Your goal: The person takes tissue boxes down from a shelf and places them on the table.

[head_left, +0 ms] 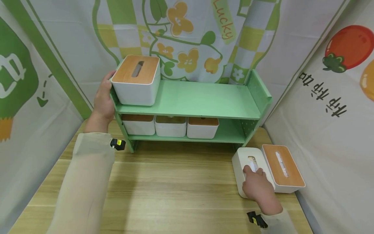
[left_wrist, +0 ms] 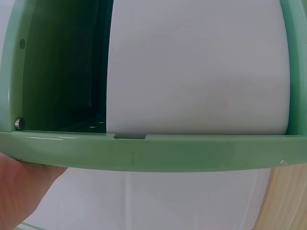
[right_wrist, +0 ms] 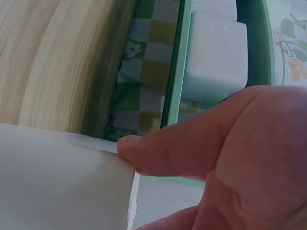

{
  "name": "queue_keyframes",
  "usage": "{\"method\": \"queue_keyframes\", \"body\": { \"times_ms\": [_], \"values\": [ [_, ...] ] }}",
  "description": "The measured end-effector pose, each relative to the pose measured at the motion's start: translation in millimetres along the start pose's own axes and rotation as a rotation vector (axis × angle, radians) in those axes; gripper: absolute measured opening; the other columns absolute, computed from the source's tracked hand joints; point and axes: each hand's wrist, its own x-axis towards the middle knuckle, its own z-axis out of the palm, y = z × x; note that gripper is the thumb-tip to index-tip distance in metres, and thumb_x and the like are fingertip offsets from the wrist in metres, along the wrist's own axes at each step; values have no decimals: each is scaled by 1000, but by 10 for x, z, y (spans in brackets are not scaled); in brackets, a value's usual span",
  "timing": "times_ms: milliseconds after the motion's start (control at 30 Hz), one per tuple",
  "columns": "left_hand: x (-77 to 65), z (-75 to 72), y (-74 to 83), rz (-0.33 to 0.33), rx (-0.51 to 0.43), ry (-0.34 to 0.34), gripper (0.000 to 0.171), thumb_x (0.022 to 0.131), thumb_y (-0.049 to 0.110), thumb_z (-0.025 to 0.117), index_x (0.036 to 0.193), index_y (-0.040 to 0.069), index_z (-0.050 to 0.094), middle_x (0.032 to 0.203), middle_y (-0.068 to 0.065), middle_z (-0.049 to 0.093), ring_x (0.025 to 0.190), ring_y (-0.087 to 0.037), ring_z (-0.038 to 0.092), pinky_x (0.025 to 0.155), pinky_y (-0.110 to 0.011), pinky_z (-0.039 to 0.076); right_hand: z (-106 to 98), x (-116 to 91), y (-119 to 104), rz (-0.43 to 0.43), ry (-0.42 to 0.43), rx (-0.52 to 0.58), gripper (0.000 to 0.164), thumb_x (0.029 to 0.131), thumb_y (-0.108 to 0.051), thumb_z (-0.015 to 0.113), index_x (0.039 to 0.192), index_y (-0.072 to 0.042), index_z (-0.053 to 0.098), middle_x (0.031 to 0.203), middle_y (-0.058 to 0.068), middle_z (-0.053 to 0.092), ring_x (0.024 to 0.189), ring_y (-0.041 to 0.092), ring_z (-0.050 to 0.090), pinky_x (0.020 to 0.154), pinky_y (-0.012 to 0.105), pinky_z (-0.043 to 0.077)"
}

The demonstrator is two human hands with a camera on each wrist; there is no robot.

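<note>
My left hand (head_left: 104, 100) grips the left end panel of a green two-tier shelf (head_left: 204, 97); its fingertips are partly hidden behind the panel. Just inside that end, on the upper tier, sits a white tissue box (head_left: 135, 81) with a wood-look lid. At the right, my right hand (head_left: 258, 187) holds an all-white tissue box (head_left: 240, 162) from above, near its slot. The right wrist view shows my thumb (right_wrist: 168, 146) pressed on the white box's edge, while the other fingers are mostly hidden. Tissue shows in that box's slot.
Beside the all-white box stands another tissue box (head_left: 281, 165) with a wood-look lid, close to the right fabric wall. Three smaller white boxes (head_left: 170, 126) line the lower tier. The wooden table (head_left: 175, 188) runs in front, and a printed curtain (head_left: 190, 39) hangs behind.
</note>
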Motion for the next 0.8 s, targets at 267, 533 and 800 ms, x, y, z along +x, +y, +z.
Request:
{"method": "queue_keyframes", "body": {
  "times_ms": [267,533,800],
  "values": [
    [-1,-5,0,1,10,-4,57,104,43,18,158,28,31,159,0,27,138,-19,25,109,-34,19,-4,-7,10,9,1,8,37,91,-10,62,126,-3,52,97,30,47,94,44,48,55,50,45],
    [9,-20,-13,-3,43,-7,57,104,45,16,158,29,29,160,1,25,140,-19,24,110,-35,19,-41,-22,-5,15,-7,15,37,92,-10,63,127,-3,52,99,30,48,96,44,48,56,50,46],
    [12,-20,-9,-24,37,0,56,104,43,16,157,32,30,160,2,25,140,-18,24,110,-35,20,-40,-11,21,27,-13,19,40,93,-14,64,129,-2,52,99,29,49,94,41,49,57,50,46]
  ]
}}
